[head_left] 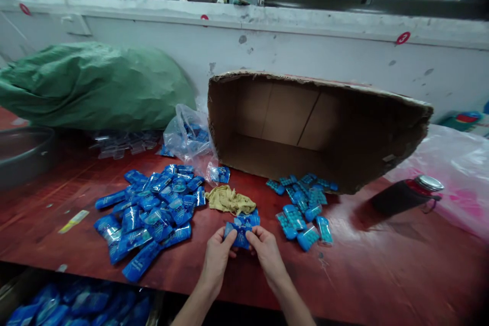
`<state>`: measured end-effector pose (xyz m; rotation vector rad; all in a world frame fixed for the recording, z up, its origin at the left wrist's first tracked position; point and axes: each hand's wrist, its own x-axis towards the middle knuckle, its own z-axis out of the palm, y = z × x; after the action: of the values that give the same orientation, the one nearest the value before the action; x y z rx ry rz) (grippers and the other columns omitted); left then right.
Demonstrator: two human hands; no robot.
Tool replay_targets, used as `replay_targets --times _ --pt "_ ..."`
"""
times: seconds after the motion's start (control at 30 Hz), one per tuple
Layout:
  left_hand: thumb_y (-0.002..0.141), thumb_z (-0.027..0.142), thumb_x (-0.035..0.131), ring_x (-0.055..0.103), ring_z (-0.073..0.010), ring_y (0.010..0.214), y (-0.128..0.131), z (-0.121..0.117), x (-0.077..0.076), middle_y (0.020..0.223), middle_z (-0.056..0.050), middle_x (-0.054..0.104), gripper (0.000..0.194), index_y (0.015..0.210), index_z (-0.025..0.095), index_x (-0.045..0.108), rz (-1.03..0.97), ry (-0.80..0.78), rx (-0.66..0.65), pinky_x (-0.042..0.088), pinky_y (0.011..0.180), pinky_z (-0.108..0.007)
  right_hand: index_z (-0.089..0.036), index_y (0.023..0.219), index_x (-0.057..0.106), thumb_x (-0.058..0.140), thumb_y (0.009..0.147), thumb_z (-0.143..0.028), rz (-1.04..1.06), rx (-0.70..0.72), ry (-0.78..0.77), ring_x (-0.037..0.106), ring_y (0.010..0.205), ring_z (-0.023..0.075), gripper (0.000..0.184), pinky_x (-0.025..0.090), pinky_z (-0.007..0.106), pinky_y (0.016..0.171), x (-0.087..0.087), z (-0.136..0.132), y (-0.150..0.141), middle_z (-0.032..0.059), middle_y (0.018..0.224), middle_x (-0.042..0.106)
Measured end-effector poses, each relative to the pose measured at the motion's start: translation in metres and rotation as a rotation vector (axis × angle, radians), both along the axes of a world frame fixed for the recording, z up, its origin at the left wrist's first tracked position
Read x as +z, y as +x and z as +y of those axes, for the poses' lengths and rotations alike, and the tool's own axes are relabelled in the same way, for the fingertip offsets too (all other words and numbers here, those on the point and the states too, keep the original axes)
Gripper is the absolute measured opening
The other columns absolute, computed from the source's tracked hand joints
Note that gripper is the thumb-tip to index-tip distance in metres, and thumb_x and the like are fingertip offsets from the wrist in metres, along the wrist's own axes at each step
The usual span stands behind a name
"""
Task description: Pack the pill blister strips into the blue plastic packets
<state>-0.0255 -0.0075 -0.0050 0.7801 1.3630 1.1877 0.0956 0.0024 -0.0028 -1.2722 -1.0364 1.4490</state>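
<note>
Between my two hands is a small blue packet, pinched at its edges near the front of the red table. My left hand grips its left side with thumb and fingers. The right side is gripped by my right hand. Another blue packet lies just behind it, beside a crumpled yellowish cloth. A heap of filled blue packets is to the left of my hands. To the right lie several small blue-and-teal containers, which look filled with pellets.
A cardboard box lies on its side at the back, its opening toward me. A dark bottle stands at right. Behind left are a green sack, a clear plastic bag and a grey basin. More blue packets fill a container below the table edge.
</note>
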Motion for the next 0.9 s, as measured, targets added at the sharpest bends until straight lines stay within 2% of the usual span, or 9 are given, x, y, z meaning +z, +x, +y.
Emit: replay_targets --times 0.1,0.23,0.33,0.43,0.53,0.63,0.67,0.77,0.9 --pt "0.074 0.037 0.050 0.059 -0.0203 0.083 -0.008 0.016 0.008 0.094 -0.008 0.064 0.036 0.103 0.016 0.056 0.358 0.237 0.040 0.046 0.069 -0.032 -0.018 0.056 0.043 0.055 0.071 -0.034 -0.019 -0.038 0.012 0.031 0.045 0.0074 0.025 0.025 0.020 0.043 -0.004 -0.002 0.003 -0.0069 0.048 0.037" --pt "0.075 0.026 0.049 0.035 -0.0265 0.120 -0.015 0.060 0.013 0.122 -0.013 0.052 0.037 0.110 0.016 0.053 0.952 0.524 -0.060 0.026 0.098 -0.044 -0.019 0.056 0.040 0.053 0.072 -0.038 -0.040 -0.079 0.025 0.028 0.046 0.0081 0.028 0.023 0.021 0.043 -0.008 -0.004 0.007 -0.0069 0.050 0.034" --pt "0.067 0.021 0.058 0.036 -0.0302 0.120 -0.013 0.093 0.004 0.113 -0.011 0.059 0.025 0.091 0.019 0.063 1.053 0.503 -0.146 0.022 0.099 -0.049 -0.020 0.057 0.036 0.052 0.073 -0.040 -0.054 -0.117 0.031 0.028 0.047 0.0085 0.031 0.023 0.021 0.043 -0.010 -0.005 0.009 -0.0070 0.051 0.032" --pt "0.071 0.022 0.054 0.044 -0.0293 0.113 -0.010 0.111 0.000 0.100 -0.011 0.064 0.011 0.073 0.019 0.064 1.011 0.468 -0.125 0.023 0.097 -0.049 -0.020 0.058 0.037 0.050 0.075 -0.039 -0.054 -0.142 0.045 0.029 0.050 0.0087 0.029 0.025 0.021 0.045 -0.011 -0.007 0.012 -0.0067 0.054 0.032" --pt "0.079 0.028 0.042 0.048 -0.0274 0.109 -0.011 0.107 0.009 0.102 -0.013 0.062 0.024 0.087 0.016 0.061 0.962 0.442 -0.047 0.029 0.094 -0.046 -0.019 0.062 0.041 0.050 0.077 -0.037 -0.031 -0.189 0.061 0.031 0.052 0.0089 0.025 0.029 0.020 0.049 -0.011 -0.009 0.016 -0.0058 0.057 0.036" --pt "0.082 0.038 0.036 0.052 -0.0227 0.102 -0.010 0.076 0.023 0.110 -0.013 0.057 0.037 0.108 0.015 0.050 0.807 0.405 0.031 0.040 0.085 -0.036 -0.018 0.067 0.046 0.051 0.077 -0.036 0.052 -0.276 0.082 0.036 0.055 0.0094 0.021 0.033 0.021 0.053 -0.010 -0.009 0.017 -0.0045 0.060 0.042" --pt "0.079 0.042 0.041 0.057 -0.0206 0.092 -0.008 0.062 0.025 0.104 -0.011 0.060 0.038 0.105 0.016 0.050 0.602 0.330 0.054 0.043 0.076 -0.032 -0.017 0.069 0.048 0.052 0.077 -0.035 0.087 -0.298 0.088 0.038 0.056 0.0095 0.020 0.034 0.021 0.054 -0.010 -0.008 0.016 -0.0041 0.061 0.044" --pt "0.068 0.051 0.053 0.056 -0.0124 0.050 0.003 0.020 0.024 0.075 -0.004 0.061 0.044 0.094 0.016 0.053 -0.053 -0.076 -0.176 0.041 0.046 -0.025 -0.017 0.070 0.051 0.054 0.075 -0.034 0.165 -0.297 0.089 0.042 0.058 0.0103 0.018 0.036 0.021 0.057 -0.006 -0.009 0.009 -0.0033 0.063 0.048" --pt "0.060 0.035 0.068 0.046 -0.0053 0.039 0.015 -0.003 0.018 0.053 0.005 0.053 0.036 0.087 0.016 0.053 -0.420 -0.161 -0.128 0.034 0.040 -0.018 -0.016 0.070 0.054 0.057 0.074 -0.028 0.249 -0.194 0.075 0.044 0.060 0.0105 0.012 0.037 0.022 0.059 0.001 -0.014 -0.002 -0.0024 0.064 0.051"
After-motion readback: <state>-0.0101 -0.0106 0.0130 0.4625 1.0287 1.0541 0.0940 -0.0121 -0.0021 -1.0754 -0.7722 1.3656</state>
